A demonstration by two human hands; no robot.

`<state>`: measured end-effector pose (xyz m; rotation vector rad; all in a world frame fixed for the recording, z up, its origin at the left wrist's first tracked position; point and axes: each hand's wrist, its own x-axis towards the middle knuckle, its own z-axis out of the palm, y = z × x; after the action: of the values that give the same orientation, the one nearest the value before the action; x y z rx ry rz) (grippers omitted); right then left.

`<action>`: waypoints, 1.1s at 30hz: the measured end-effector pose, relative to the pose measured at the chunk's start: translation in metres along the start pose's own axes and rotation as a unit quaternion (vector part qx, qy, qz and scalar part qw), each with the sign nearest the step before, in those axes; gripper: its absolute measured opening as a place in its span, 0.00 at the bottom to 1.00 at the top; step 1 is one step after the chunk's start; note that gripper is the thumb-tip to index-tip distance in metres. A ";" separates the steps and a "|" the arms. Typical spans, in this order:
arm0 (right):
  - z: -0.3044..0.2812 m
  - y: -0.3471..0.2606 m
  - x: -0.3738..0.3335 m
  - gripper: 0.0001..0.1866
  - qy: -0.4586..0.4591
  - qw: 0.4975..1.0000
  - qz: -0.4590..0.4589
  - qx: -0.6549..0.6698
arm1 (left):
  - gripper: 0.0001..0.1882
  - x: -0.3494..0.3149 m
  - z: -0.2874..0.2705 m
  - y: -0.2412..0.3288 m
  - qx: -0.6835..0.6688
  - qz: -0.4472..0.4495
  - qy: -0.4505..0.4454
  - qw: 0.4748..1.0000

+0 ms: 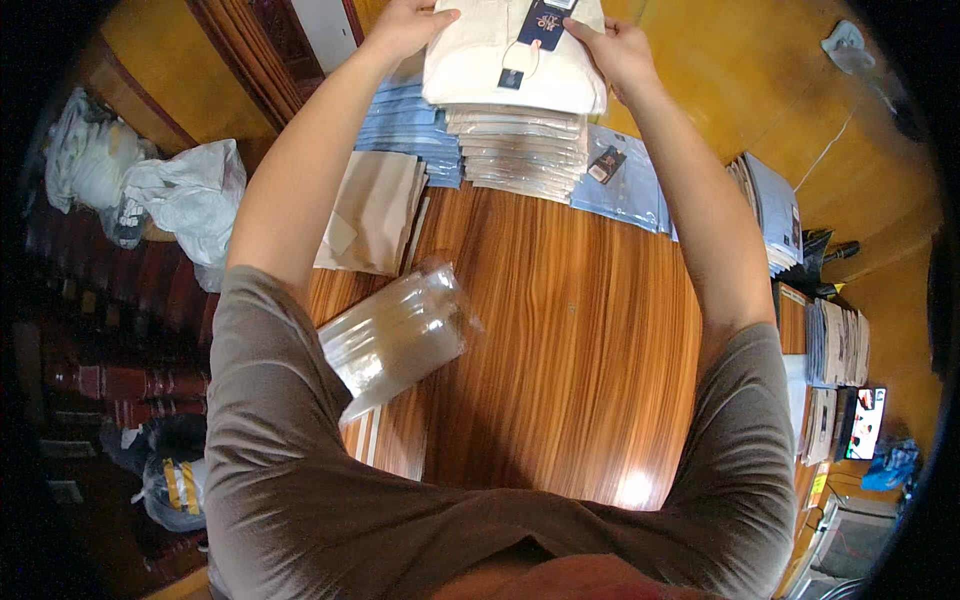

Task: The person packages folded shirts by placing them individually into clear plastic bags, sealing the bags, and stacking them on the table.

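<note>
Cream folded garment [515, 60], at the top of the view, straight ahead at the reach of both outstretched arms. Nearest the body, brown-grey sleeves [270, 370] and wood-grain tabletop [570, 300]. To the left, clear plastic packaging [400, 335], lying aslant, well apart from both hands. Just past it, beige folded cloth [370, 200] beside the left forearm [310, 160]. Farther on, left to right: blue stack [408, 120], cream wrapped stack [520, 155], blue wrapped garment [628, 195]. Directly over the cream wrapped stack, between the hands, the cream folded garment; cannot tell resting from lifted. Left hand [408, 30] gripping the left edge, thumb on top; right hand [618, 52] gripping the right edge, with one digit at the navy tag [543, 25]. Neither hand nearer, both touching. Long axis: cannot tell, with the far end cut off.
</note>
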<state>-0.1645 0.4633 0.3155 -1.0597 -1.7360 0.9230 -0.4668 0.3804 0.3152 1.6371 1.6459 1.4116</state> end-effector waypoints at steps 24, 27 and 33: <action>-0.004 0.067 0.051 0.17 -0.030 0.967 0.166 0.190 | 0.33 -0.039 -0.109 -0.199 -0.322 -0.325 -0.043 0.888; -0.008 0.076 0.053 0.16 -0.023 0.966 0.161 0.201 | 0.27 -0.031 -0.084 -0.189 -0.322 -0.329 -0.029 0.887; 0.001 0.081 0.067 0.15 -0.044 0.966 0.146 0.207 | 0.25 -0.031 -0.090 -0.182 -0.294 -0.328 -0.028 0.897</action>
<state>-0.1599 0.5539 0.2623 -1.0166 -1.3877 1.4649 -0.6244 0.3589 0.1854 0.6793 1.3505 1.2900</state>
